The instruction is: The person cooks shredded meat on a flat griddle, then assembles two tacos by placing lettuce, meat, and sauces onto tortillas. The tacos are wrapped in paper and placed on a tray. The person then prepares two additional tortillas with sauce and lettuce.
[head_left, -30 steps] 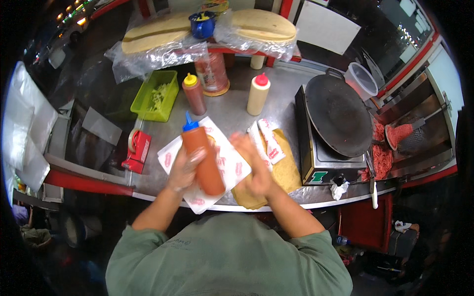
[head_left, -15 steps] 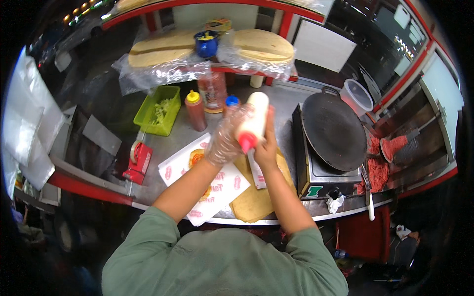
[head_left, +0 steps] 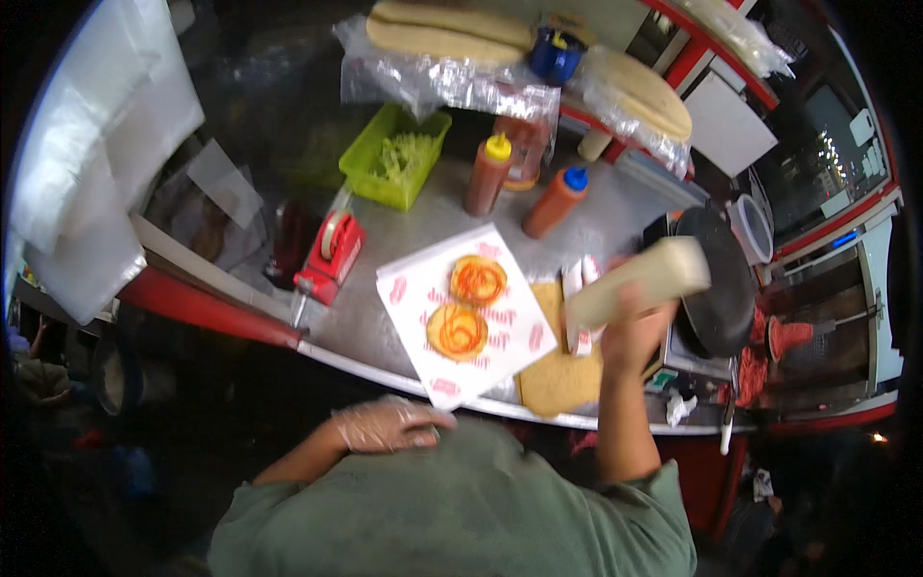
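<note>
My right hand [head_left: 636, 337] is closed around a squeeze bottle [head_left: 668, 271] of white sauce, held tilted above the counter and a little blurred. Drawn back against my body below the counter edge is my left hand [head_left: 389, 426], in a clear plastic glove; its fingers lie stretched out with nothing in them. Two bun halves, a nearer one [head_left: 457, 332] and a farther one [head_left: 479, 280], rest on white printed paper [head_left: 413, 317], both streaked with red sauce. Brown paper [head_left: 558, 380] and small white packets [head_left: 574, 288] lie beside them, partly under the bottle.
Behind stand a yellow-capped bottle [head_left: 487, 178], a blue-capped bottle [head_left: 556, 204] and a green basket [head_left: 370, 178] of shredded greens. A red tape dispenser [head_left: 332, 260] sits left. On the right are a black griddle pan [head_left: 721, 308] and a knife [head_left: 727, 433]. Flatbreads [head_left: 442, 34] fill the shelf.
My left hand has let go of the white sauce bottle and pulled back to my body. My right hand has carried the bottle to the right. The view has turned, and both bun halves now show.
</note>
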Demonstrator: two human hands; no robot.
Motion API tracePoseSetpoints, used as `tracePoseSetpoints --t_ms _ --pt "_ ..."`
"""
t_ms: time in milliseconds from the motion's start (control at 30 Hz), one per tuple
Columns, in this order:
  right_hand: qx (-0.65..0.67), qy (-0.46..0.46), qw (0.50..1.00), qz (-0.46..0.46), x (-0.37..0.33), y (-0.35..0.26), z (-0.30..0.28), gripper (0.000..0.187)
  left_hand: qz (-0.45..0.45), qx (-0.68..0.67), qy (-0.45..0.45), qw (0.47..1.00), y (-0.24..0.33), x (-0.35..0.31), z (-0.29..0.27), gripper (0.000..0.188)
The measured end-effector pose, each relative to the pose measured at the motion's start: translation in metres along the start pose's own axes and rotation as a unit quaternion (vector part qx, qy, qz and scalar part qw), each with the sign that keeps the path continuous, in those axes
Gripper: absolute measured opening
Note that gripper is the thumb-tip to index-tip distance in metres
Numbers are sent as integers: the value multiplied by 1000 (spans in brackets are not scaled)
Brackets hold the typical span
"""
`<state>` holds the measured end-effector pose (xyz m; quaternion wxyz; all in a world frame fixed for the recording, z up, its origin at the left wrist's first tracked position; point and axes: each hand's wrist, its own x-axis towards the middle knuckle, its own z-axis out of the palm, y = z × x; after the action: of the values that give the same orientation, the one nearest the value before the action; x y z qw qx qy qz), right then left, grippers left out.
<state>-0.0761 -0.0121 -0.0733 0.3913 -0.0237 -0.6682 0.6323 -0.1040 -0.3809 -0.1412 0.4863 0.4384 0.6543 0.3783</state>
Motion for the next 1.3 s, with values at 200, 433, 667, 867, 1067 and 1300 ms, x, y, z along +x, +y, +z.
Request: tracePoseSetpoints --t_ms 200,433,667,867,1067,1300 --pt "51 -71 986 144 -14 43 44 51 -243 90 14 966 -56 -38 -4 66" --pt "-107 -2 989 104 2 47 67 28 -344 206 72 913 -229 -16 20 57" --pt "-62 41 995 69 10 45 67 27 -320 206 40 924 -362 -20 90 54" --pt "-81 19 995 52 3 51 77 27 -379 203 -36 902 -386 -53 97 51" --pt "-24 40 994 99 7 51 88 32 -402 229 -82 883 -411 -82 111 51" --pt "-53 7 996 77 0 64 101 32 -453 216 7 865 -464 -97 120 40"
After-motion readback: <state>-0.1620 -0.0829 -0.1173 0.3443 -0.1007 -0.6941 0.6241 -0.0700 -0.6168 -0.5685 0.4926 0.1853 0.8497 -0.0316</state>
